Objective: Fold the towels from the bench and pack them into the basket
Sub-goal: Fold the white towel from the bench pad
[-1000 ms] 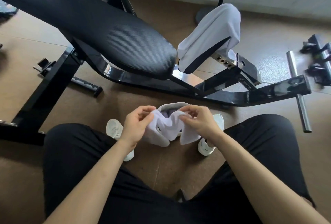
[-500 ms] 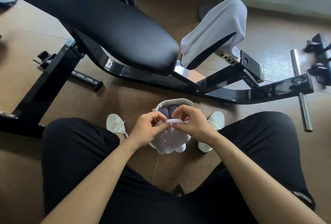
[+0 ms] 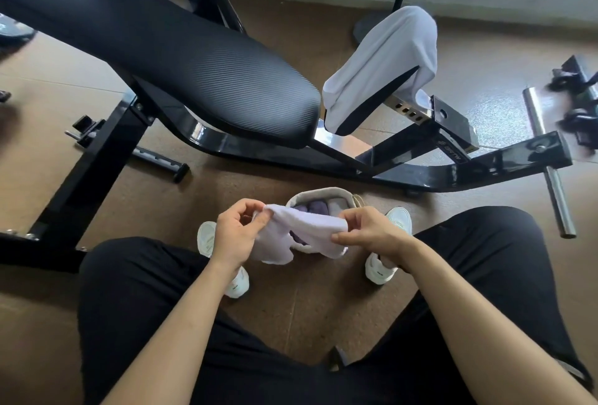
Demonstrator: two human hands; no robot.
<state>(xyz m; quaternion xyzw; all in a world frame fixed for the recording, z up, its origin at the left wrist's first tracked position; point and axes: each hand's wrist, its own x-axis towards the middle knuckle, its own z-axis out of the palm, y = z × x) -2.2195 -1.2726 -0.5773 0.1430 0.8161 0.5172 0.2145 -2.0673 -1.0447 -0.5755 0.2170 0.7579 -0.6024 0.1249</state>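
A small white towel is stretched between my hands above the floor. My left hand pinches its left corner and my right hand pinches its right end. Just beyond and partly under it stands a small grey basket holding purple and grey folded towels. Another white towel hangs over the seat pad of the black bench.
My black-trousered legs and white shoes flank the basket on the brown floor. The bench's black frame runs across in front. A steel bar and dark hardware lie at the right; a stand base sits by the wall.
My hands, close together on a bunched towel half a second ago, have moved apart and stretched the towel out flat between them above the basket.
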